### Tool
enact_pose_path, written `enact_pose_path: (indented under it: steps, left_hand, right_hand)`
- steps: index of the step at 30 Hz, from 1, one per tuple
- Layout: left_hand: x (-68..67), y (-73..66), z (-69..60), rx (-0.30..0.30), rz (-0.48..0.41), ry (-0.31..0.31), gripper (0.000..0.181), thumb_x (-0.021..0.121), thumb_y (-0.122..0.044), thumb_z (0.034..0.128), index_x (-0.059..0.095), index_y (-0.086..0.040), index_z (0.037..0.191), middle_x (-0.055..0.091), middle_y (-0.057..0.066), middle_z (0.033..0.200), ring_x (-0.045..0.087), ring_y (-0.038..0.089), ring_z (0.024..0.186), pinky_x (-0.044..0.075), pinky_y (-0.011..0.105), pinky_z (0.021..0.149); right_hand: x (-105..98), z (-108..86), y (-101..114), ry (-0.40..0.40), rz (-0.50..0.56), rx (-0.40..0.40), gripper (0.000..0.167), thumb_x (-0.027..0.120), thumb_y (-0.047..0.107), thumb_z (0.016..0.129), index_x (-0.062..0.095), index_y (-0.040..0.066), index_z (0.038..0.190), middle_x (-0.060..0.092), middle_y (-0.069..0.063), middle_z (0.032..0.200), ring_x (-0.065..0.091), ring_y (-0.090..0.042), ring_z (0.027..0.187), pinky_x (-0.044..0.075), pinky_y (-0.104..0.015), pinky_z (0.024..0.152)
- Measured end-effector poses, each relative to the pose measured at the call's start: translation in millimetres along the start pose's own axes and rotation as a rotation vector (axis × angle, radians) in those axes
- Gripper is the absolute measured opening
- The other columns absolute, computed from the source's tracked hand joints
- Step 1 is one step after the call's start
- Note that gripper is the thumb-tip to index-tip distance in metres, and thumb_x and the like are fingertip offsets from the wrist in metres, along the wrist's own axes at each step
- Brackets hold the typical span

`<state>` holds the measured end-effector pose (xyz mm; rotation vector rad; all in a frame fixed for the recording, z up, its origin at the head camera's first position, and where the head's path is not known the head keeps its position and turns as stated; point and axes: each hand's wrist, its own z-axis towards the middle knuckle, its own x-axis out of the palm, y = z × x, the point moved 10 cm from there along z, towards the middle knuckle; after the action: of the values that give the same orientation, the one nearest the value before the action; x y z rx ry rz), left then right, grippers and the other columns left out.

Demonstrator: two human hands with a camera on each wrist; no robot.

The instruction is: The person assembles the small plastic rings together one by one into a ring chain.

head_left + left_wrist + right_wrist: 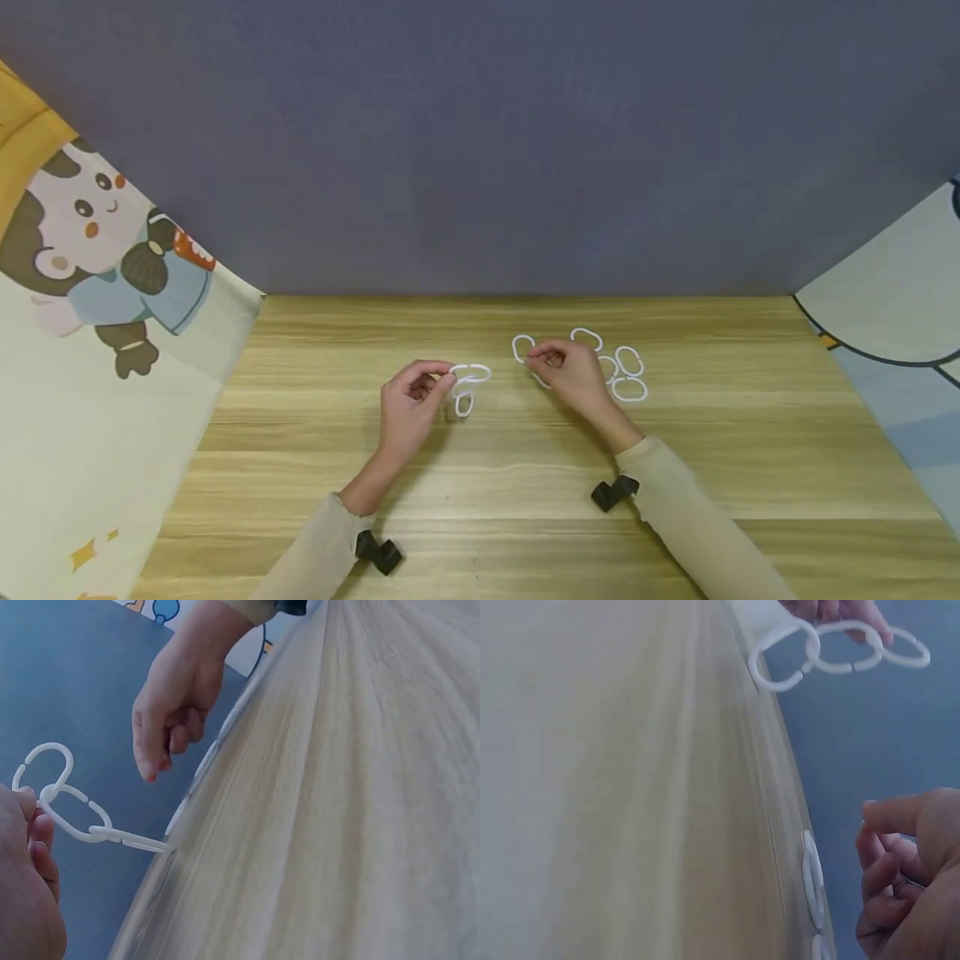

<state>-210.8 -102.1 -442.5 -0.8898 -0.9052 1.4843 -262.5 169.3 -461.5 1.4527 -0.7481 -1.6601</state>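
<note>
My left hand [407, 410] pinches a white oval link [480, 367] between thumb and fingertips; in the right wrist view it belongs to a chain of three joined links [845, 667]. The lowest link [146, 844] hangs down beside the table surface in the left wrist view. My right hand [576, 377] hovers by a loose white link [514, 346], its thumb and index close together and the other fingers loosely curled. No link shows between those fingers in the right wrist view [915, 877]. Another loose link is partly hidden under this hand.
Several loose white links lie right of my right hand, among them one at the back [587, 330] and one in front [630, 400]. Wooden table [480, 500], a dark panel [480, 167] behind it and patterned side panels [97, 400] surround the work.
</note>
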Motion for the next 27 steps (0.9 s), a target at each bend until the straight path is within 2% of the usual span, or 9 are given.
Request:
enact_pose_path:
  steps: [5,10,15,23,27]
  left_hand:
    - [0.1,0.0,-0.2,-0.004,-0.007,0.004,0.01,0.082,0.008,0.0948,0.081,0.005,0.105,0.075,0.02,0.089,0.063,0.006,0.071,0.049,0.013,0.06]
    - [0.5,1.4,-0.9,-0.013,-0.011,0.005,0.01,0.082,0.008,0.0946,0.081,0.005,0.104,0.075,0.019,0.09,0.064,0.006,0.071,0.05,0.013,0.06]
    - [0.2,1.7,-1.8,-0.014,-0.012,0.005,0.01,0.082,0.008,0.0943,0.081,0.005,0.104,0.075,0.018,0.09,0.064,0.005,0.071,0.05,0.013,0.06]
    - [2.0,3.2,-2.1,-0.029,-0.015,0.012,0.01,0.083,0.007,0.0945,0.081,0.004,0.104,0.075,0.017,0.089,0.063,0.006,0.071,0.05,0.013,0.06]
    - [2.7,3.4,-2.3,-0.043,-0.015,0.014,0.01,0.083,0.006,0.0948,0.081,0.004,0.105,0.075,0.015,0.089,0.063,0.006,0.071,0.05,0.013,0.06]
  right_hand:
    - [5.2,11.1,-3.3,0.024,-0.065,0.015,0.008,0.086,0.01,0.094,0.084,0.004,0.1,0.078,-0.006,0.087,0.066,-0.015,0.078,0.051,-0.026,0.072]
    - [11.7,17.1,-7.5,0.058,-0.135,0.029,0.013,0.091,0.019,0.091,0.084,0.01,0.096,0.077,0.0,0.084,0.069,-0.015,0.077,0.054,-0.034,0.074]
    - [18.4,21.4,-11.1,0.071,-0.146,0.025,0.016,0.095,0.02,0.089,0.084,0.01,0.095,0.077,0.002,0.082,0.069,-0.012,0.075,0.054,-0.031,0.072]
    - [20.5,24.7,-11.2,0.052,-0.244,-0.007,0.015,0.097,0.023,0.088,0.084,0.014,0.089,0.075,0.005,0.078,0.067,-0.011,0.072,0.052,-0.033,0.07]
    - [20.4,25.4,-8.8,0.057,-0.276,-0.022,0.015,0.094,0.024,0.09,0.083,0.014,0.087,0.074,0.005,0.076,0.065,-0.01,0.07,0.051,-0.033,0.068]
